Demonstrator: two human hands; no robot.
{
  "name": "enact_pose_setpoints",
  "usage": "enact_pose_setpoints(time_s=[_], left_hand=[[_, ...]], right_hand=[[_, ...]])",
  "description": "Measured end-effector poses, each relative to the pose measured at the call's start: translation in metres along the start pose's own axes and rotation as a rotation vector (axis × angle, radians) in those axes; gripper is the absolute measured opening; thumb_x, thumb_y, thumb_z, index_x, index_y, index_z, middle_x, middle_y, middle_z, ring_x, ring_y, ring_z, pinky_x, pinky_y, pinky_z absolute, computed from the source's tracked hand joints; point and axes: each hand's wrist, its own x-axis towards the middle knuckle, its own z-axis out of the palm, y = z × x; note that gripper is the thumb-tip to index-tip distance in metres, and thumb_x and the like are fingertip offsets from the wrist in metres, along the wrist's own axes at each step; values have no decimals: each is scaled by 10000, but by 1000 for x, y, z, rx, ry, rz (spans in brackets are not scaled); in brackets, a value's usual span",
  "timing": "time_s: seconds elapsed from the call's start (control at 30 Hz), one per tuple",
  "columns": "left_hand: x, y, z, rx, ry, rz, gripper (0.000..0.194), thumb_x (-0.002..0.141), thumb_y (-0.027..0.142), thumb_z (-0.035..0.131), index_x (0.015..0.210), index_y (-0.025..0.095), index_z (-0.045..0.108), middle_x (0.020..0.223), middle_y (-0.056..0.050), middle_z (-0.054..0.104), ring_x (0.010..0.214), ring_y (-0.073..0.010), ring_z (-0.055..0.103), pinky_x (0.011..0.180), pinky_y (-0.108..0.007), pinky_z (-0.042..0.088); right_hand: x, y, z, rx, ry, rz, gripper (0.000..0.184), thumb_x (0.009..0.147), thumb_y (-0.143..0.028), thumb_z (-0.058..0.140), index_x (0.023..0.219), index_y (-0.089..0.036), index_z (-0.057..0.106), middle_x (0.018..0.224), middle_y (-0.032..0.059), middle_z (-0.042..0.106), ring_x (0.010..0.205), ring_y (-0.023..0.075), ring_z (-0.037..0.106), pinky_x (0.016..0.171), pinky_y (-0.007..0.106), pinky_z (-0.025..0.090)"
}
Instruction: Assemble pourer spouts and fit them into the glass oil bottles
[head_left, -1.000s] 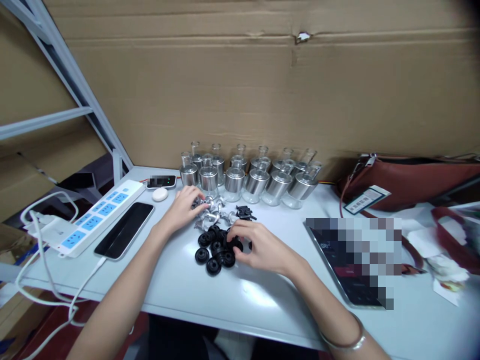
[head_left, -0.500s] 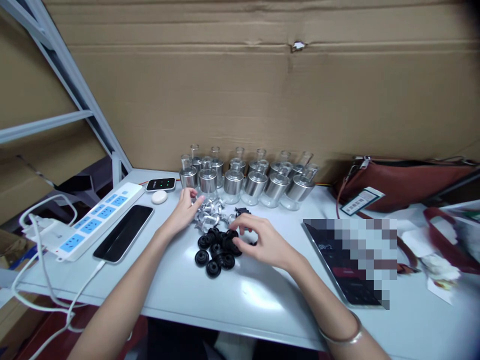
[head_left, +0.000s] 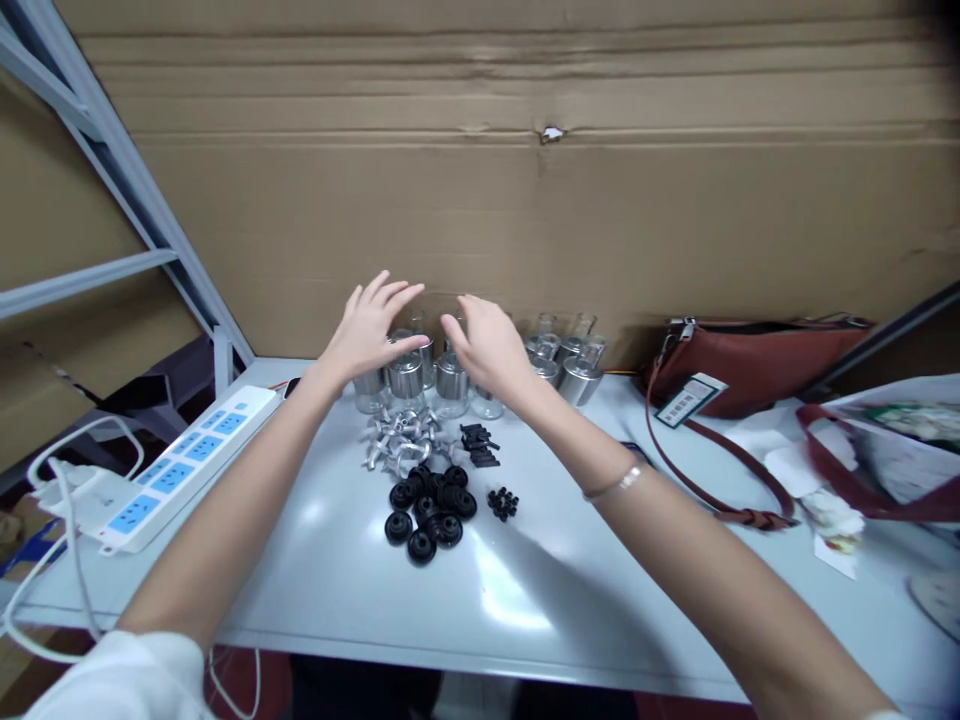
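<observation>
Left hand (head_left: 369,335): fingers spread, at left bottles; contact unclear.
Right hand (head_left: 491,348): thumb and fingers parted, apart from left hand; contact unclear.
Glass bottles (head_left: 451,380): far side, partly hidden behind both hands.
Silver parts (head_left: 405,440): piled nearer than bottles.
Black discs (head_left: 427,525): near side of silver parts.

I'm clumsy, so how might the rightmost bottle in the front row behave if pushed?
The bottle is likely fragile, as its neck and base look like clear glass. Its shiny metal sleeve may feel slippery. Toppled, it could roll, since its body is round.
</observation>
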Motion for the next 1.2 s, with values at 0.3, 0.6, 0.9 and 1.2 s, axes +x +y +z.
enact_pose_setpoints(time_s=[0.3, 0.6, 0.9, 1.2], left_hand=[[30, -2, 26, 149, -314, -58, 486, 979, 453, 337, 1416, 245, 373, 1504, -61, 336, 1412, -259, 268, 1133, -471, 258], [36, 11, 29, 170, -296, -119, 509, 984, 426, 312, 1428, 181, 352, 1505, -106, 313, 1372, -255, 355, 1133, -454, 280], [31, 8, 18, 147, -326, -67, 647, 934, 593, 318, 1419, 167, 360, 1494, -117, 344, 1419, -260, 247, 1142, -459, 241], [44, 50, 23, 76, -359, 81, 666, 961, 516, 300, 1470, 97, 205, 1540, -121, 221, 1446, -233, 158, 1178, -410, 140]], right_hand=[[27, 8, 40, -190, -159, 39, 599, 971, -311, 316, 1355, 148, 337, 1424, 354, 363, 1342, 384, 368, 1111, 486, 217], [26, 11, 34, -227, -166, -74, 461, 990, -271, 271, 1309, 8, 455, 1426, 256, 432, 1340, 310, 395, 1135, 490, 164], [30, 32, 5, -147, -217, -48, 559, 1008, -400, 147, 1340, -65, 447, 1439, 221, 432, 1379, 292, 334, 1123, 522, 172], [20, 65, 10, -23, -348, 86, 980, 876, -701, 42, 1438, 75, 248, 1529, 272, 199, 1447, 325, 146, 1155, 467, 168]])
